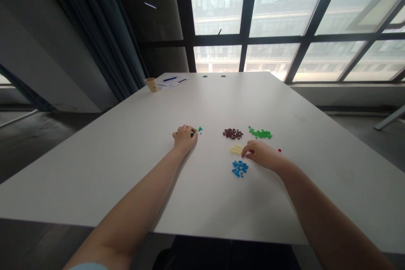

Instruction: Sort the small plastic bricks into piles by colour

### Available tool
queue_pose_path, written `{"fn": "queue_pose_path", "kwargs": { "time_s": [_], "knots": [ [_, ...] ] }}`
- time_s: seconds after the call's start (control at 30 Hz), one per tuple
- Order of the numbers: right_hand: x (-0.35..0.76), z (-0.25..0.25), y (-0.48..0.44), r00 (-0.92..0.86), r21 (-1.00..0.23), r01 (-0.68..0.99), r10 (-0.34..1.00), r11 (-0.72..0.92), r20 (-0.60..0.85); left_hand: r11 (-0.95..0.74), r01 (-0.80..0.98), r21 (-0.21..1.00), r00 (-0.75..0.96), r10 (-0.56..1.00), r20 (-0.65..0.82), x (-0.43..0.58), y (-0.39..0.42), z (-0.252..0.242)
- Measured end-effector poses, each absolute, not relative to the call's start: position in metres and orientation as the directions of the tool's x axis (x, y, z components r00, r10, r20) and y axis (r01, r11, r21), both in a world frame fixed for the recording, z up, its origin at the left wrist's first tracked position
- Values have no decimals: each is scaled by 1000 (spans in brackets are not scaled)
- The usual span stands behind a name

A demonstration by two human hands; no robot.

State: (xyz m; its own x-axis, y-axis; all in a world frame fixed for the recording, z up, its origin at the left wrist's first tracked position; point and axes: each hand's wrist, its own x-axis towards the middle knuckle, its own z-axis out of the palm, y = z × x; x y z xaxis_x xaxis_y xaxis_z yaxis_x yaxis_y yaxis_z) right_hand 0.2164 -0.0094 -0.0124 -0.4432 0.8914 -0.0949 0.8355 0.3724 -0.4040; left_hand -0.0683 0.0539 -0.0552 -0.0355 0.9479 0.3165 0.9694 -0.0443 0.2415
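Observation:
Small plastic pieces, like tiny building bricks, lie sorted by colour in loose piles. The brown pile (233, 133) is at the back, with the green pile (261, 133) to its right. In front of them are a cream pile (236, 149) and a blue pile (240, 168). My right hand (260, 152) is curled at the right edge of the cream pile, fingertips close together and low on the table. Further left, my left hand (184, 137) rests with bent fingers by a few mixed green and blue pieces (199, 129). What either set of fingertips holds is too small or hidden to tell.
A white table (133, 168) spreads under everything. One red piece (279, 150) lies beyond my right wrist. At the far left stand a tan cup (152, 85) and papers with pens (172, 81). Two dark round discs (223, 76) sit near the far edge, before large windows.

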Motion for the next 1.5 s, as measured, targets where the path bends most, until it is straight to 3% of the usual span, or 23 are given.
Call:
{"fn": "queue_pose_path", "kwargs": {
  "time_s": [0.23,0.43,0.57,0.67,0.8,1.07,1.33,1.5],
  "knots": [
    [215,-10,-11,-437,-417,833,895,365,-91,-118,945,305,17,949,315,-68,56,-57],
    [214,-7,-10,-424,-419,835,902,356,-78,-258,817,516,83,937,338,-61,47,-45],
    [213,-7,-10,-432,-442,809,902,387,-2,-321,416,851,161,947,278,-45,32,-36],
    [209,-6,-11,-443,-479,773,894,416,62,-249,49,967,261,938,228,-31,19,-30],
    [203,-2,-15,-420,-520,732,892,441,166,-163,-123,979,359,912,197,-17,3,-23],
    [194,5,-22,-415,-492,652,814,577,405,-158,-127,979,466,862,199,-11,-4,-23],
    [180,-6,-26,-502,-466,595,756,655,420,-154,-82,985,540,824,173,-8,-6,-32],
    [178,-5,-27,-490,-452,656,797,604,353,-198,-11,980,563,809,170,-7,-5,-36]
  ]
}}
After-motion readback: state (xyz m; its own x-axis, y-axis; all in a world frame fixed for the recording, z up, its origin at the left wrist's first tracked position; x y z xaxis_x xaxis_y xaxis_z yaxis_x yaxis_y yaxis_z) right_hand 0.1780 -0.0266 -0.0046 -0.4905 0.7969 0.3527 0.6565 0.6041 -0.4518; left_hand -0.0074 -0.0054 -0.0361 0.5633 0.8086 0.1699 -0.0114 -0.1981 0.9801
